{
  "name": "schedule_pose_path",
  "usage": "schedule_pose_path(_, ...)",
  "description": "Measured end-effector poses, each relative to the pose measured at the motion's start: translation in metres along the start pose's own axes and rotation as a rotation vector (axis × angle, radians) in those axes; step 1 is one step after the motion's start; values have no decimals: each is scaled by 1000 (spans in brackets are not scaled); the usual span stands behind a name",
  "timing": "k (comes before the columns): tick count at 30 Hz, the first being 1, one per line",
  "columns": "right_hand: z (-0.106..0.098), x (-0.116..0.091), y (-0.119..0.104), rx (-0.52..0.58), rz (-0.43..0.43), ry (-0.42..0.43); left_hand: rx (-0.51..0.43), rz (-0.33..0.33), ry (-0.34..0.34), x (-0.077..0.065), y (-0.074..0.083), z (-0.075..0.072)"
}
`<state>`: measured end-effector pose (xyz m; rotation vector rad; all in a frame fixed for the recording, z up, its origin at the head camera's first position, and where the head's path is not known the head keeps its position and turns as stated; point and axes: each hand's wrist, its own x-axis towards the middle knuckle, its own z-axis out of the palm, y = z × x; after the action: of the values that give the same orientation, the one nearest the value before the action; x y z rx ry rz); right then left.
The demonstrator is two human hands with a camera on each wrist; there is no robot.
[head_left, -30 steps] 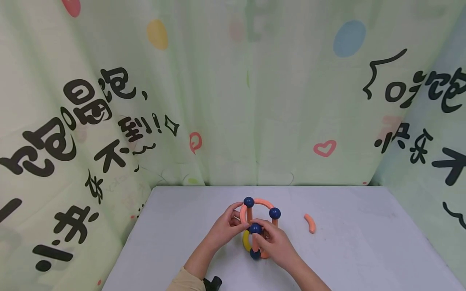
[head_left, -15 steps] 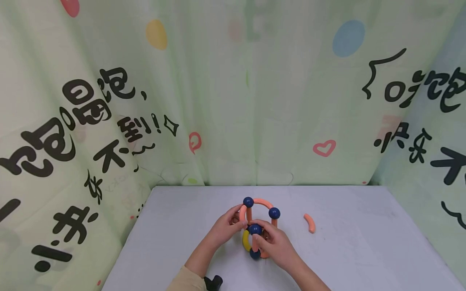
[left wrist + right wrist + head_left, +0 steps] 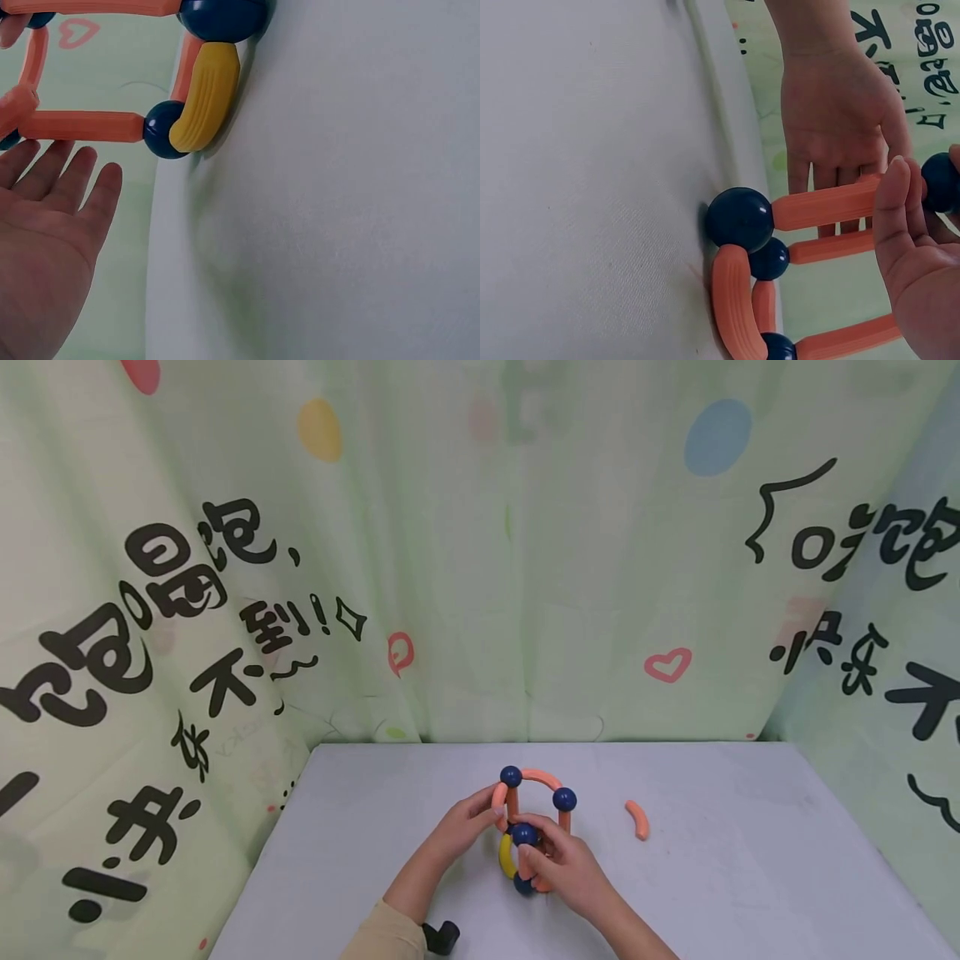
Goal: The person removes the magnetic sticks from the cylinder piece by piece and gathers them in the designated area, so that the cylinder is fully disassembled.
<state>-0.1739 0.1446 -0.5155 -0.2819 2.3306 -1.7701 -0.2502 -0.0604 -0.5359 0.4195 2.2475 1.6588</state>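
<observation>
A building-toy frame of orange rods and blue balls (image 3: 565, 799) stands on the table in the head view. My left hand (image 3: 459, 828) pinches a curved orange rod (image 3: 499, 795) on the frame's left side. In the left wrist view its fingers stretch out beside a straight orange rod (image 3: 90, 126). My right hand (image 3: 566, 864) grips the near upper blue ball (image 3: 524, 834), with the thumb low against the upright rod under it. A yellow curved rod (image 3: 208, 97) joins two bottom balls. Several joints are hidden by the hands.
One loose curved orange rod (image 3: 637, 820) lies on the white table (image 3: 750, 860), right of the frame. A small black object (image 3: 442, 937) shows beside the left sleeve. A printed curtain (image 3: 480, 568) hangs around the back and sides.
My left thumb has shifted slightly up and left along the curved rod. The right hand keeps its grip with only slight finger movement, and the frame stays nearly in place.
</observation>
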Motion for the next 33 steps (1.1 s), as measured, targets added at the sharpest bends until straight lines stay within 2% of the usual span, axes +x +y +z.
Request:
schedule_pose_path(8, -1, -1, 0, 16, 5, -19, -11, 26, 1, 2, -4, 2)
schedule_pose_path(19, -1, 0, 5, 1, -55, -65, -2, 23, 6, 4, -8, 3)
schedule_pose_path(25, -1, 0, 6, -43, -70, -61, 6, 15, 12, 3, -6, 4)
schedule_pose_path(33, -1, 0, 6, -42, -60, -55, 4, 19, 17, 3, -8, 3)
